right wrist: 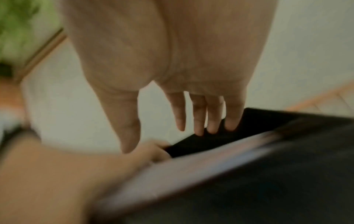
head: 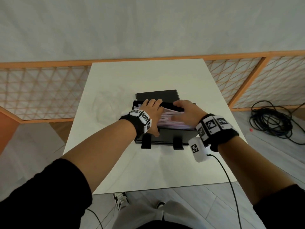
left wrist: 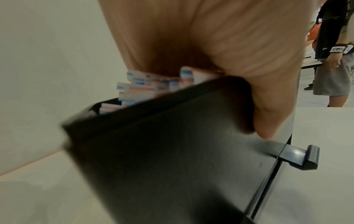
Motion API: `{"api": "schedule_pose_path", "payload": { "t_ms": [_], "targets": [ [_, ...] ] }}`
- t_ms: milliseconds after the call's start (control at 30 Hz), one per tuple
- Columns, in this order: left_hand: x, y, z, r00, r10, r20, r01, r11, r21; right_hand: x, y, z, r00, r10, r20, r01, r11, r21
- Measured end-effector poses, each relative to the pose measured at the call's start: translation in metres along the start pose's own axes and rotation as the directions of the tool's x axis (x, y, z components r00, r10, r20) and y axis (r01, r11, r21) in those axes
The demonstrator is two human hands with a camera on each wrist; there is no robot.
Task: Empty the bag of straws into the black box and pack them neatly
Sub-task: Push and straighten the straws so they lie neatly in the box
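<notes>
The black box [head: 165,138] stands open mid-table, its lid [head: 157,95] tilted back behind it. White paper-wrapped straws [head: 171,123] lie lengthwise inside, heaped to the rim. My left hand [head: 151,111] spans the box's left end, with its fingers over the far rim and its thumb on the near wall. In the left wrist view the palm [left wrist: 210,45] lies over the straw ends [left wrist: 138,87] and the thumb presses the box wall [left wrist: 172,151]. My right hand [head: 184,109] is flat over the straws, fingers [right wrist: 199,118] straight with their tips at the far wall [right wrist: 258,121].
An empty clear plastic bag [head: 105,106] lies on the white table [head: 148,171] left of the box. Two black latches [head: 146,142] stick out from the box's front. A lattice fence [head: 41,93] runs behind the table; a coiled cable [head: 272,123] lies on the floor at right. Another person [left wrist: 329,60] stands nearby.
</notes>
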State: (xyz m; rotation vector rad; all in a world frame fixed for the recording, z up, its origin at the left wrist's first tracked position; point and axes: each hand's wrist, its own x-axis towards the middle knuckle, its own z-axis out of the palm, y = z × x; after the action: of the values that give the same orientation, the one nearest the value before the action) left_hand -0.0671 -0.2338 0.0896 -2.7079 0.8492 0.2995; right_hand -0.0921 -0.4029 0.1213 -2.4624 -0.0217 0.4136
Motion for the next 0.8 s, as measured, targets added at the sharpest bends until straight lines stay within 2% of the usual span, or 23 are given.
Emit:
{"api": "schedule_pose_path", "payload": {
  "t_ms": [33,67,100,133,167,200,233,300,367,500,600,700,800],
  "targets": [
    [0.000,0.000,0.001,1.000,0.000,0.013,0.000,1.000,0.004,-0.004,-0.007,-0.005,0.999,0.045,-0.024,-0.036,0.955,0.295],
    [0.001,-0.001,0.002,1.000,0.002,0.026,-0.002,1.000,0.009,-0.008,-0.014,-0.009,0.993,0.114,-0.006,-0.087,0.788,0.609],
    [0.001,-0.001,0.002,0.999,0.003,0.036,-0.004,1.000,0.010,-0.010,-0.018,-0.011,0.984,0.168,0.061,-0.141,0.522,0.841],
    [0.002,-0.001,0.003,0.999,0.002,0.040,-0.002,1.000,0.008,-0.012,-0.021,-0.012,0.970,0.198,0.144,-0.191,0.245,0.951],
    [0.002,-0.001,0.004,0.999,-0.003,0.040,0.003,1.000,0.007,-0.013,-0.023,-0.012,0.952,0.214,0.219,-0.232,0.036,0.972],
    [0.003,-0.001,0.005,0.999,-0.009,0.037,0.009,1.000,0.009,-0.014,-0.024,-0.011,0.931,0.230,0.284,-0.271,-0.085,0.959],
    [0.003,-0.001,0.006,0.999,-0.014,0.032,0.014,1.000,0.012,-0.010,-0.023,-0.008,0.907,0.260,0.330,-0.302,-0.141,0.943],
    [0.003,0.000,0.007,0.999,-0.020,0.028,0.019,1.000,0.012,-0.011,-0.026,-0.005,0.868,0.328,0.372,-0.335,-0.164,0.928],
    [0.003,0.000,0.007,0.999,-0.018,0.031,0.018,1.000,-0.002,-0.017,-0.032,-0.008,0.859,0.365,0.360,-0.323,-0.160,0.933],
    [0.002,0.000,0.005,0.999,-0.006,0.034,0.006,1.000,-0.011,-0.023,-0.041,-0.018,0.866,0.417,0.275,-0.294,-0.019,0.956],
    [-0.003,0.001,0.002,1.000,-0.010,0.027,0.011,1.000,-0.029,-0.014,-0.045,-0.013,0.858,0.463,0.222,-0.257,0.012,0.966],
    [-0.005,0.001,0.000,1.000,-0.007,0.014,0.007,0.999,-0.041,-0.007,-0.049,-0.004,0.837,0.471,0.279,-0.277,-0.077,0.958],
    [-0.003,0.000,0.003,1.000,-0.003,0.023,0.004,0.999,-0.054,0.002,-0.048,0.004,0.788,0.534,0.306,-0.309,-0.086,0.947]
  ]
}}
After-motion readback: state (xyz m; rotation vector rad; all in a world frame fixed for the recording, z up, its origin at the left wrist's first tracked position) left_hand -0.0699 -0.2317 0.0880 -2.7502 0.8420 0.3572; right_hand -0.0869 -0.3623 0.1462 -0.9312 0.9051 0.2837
